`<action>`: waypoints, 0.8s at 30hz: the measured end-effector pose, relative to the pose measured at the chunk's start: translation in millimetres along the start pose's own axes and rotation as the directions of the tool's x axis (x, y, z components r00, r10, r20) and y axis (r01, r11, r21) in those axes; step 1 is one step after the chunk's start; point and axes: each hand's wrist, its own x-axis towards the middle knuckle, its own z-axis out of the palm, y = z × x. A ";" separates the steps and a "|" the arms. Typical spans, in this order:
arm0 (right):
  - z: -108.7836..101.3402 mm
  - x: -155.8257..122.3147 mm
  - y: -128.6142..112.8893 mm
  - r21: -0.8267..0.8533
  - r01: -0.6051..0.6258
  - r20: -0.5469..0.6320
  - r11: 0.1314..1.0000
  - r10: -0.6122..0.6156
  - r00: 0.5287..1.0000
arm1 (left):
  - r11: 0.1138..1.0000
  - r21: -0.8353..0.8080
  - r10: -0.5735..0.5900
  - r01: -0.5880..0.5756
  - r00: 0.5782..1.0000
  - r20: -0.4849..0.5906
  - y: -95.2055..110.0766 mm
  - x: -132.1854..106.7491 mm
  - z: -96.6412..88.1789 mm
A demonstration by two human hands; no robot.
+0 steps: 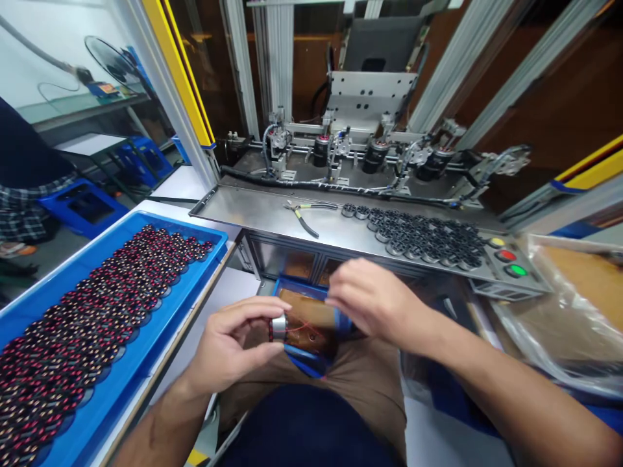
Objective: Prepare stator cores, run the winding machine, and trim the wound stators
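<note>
Between the thumb and fingers of my left hand (238,334) sits a small wound motor stator (279,327) with a silver band round it. Thin red wires (304,326) trail from its right side. My right hand (370,301) is off to the right, fingers curled together; whether a wire end is pinched in them is hidden. Under both hands, near my lap, stands a blue bin (311,366) with a brown inside. Wire cutters (306,220) with dark and yellow-green handles lie open on the metal ledge ahead.
A blue tray (195,305) on my left holds many wound stators (111,292). Dark ring-shaped parts (423,237) cover the ledge's right side, by a button box (509,256). Behind stands a winding machine (374,152). A plastic-lined box (579,305) is at right; a person (29,168) stands far left.
</note>
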 end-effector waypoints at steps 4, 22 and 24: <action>35.4 49.7 71.5 -0.121 -0.349 0.016 0.929 0.353 0.935 | 0.988 -0.141 -0.098 0.067 0.969 -0.226 -7.3 0.8 6.1; 80.6 71.8 130.1 0.026 -0.549 0.038 0.835 0.548 0.836 | 0.972 -0.236 -0.103 0.009 0.916 -0.388 -26.7 2.2 5.8; 73.0 61.1 115.2 0.125 -0.561 -0.006 0.818 0.566 0.824 | 0.977 -0.211 -0.085 -0.001 0.913 -0.398 -24.9 3.2 7.2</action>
